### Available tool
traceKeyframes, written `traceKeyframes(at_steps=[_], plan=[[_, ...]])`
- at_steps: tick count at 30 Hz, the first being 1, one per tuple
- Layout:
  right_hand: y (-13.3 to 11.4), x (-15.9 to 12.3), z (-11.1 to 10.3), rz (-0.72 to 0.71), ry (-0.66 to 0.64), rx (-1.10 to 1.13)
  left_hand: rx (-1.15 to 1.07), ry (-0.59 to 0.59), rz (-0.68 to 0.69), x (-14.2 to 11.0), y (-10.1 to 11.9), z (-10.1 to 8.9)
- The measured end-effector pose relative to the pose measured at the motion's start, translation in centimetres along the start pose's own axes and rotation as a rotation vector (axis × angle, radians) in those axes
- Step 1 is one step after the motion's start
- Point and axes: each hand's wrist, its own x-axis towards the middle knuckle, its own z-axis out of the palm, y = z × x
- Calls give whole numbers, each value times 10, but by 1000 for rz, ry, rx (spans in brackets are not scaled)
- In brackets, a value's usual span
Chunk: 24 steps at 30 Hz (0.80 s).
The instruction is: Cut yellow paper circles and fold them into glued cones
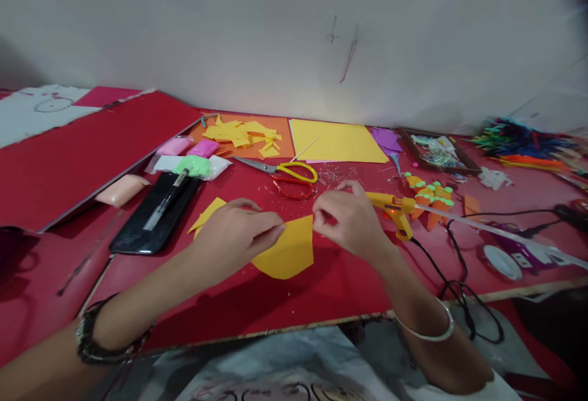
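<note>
A piece of yellow paper (287, 254) with a rounded lower edge is held between my two hands, above the red tabletop. My left hand (239, 229) has its thumb and fingers pressed together at the paper's upper left edge and partly covers it. At the upper right corner, my right hand (346, 220) pinches the paper between thumb and curled fingers. Another yellow paper piece (209, 212) lies behind my left hand. Beyond both hands rest scissors (294, 172) with yellow and red handles. A yellow glue gun (397, 208) with a long clear stick lies just right of my right hand.
Yellow scraps (241, 131) cover an orange sheet at the back, beside yellow sheets (340, 142). Leftward are a black phone (138, 229) carrying a pen, clay packets (193, 166) and a red board (92, 150). Orange crafts (429, 196), a brown tray (463, 162) and black cables (459, 291) lie right.
</note>
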Motion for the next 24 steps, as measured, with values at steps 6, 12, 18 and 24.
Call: traceKeyframes(at_steps=[6, 12, 18, 24], plan=[[-6, -6, 0, 197, -102, 429, -30, 12, -39, -3, 0, -3], [-19, -2, 7, 127, -163, 497, 224, 199, 71, 3, 10, 8], [-25, -2, 14, 104, -129, 582, 310, 351, 80, 6, 15, 9], [-24, -3, 8, 191, -117, 668, 308, 392, 104, 6, 10, 5]])
